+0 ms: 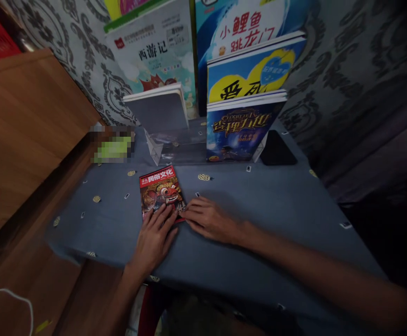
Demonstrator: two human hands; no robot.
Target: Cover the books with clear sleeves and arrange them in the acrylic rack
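A small red book (162, 192) with a colourful mask on its cover lies closed on the table, tilted slightly. My left hand (156, 235) rests flat on the book's lower part, fingers spread over the cover. From the right, my right hand (210, 219) meets the book's lower right edge. Its fingers are drawn together at that corner and appear to pinch it; the fingertips are partly hidden. Behind the book, a clear stand (182, 154) bears upright books, among them a dark blue book (243, 133) and a plain grey book (159, 112).
A patterned blue-grey cloth (269, 200) covers the table. A black flat object (278, 148) lies right of the stand, and a blurred green item (114, 148) at the back left. A wooden panel (31, 126) borders the left; a patterned curtain (315, 60) hangs behind.
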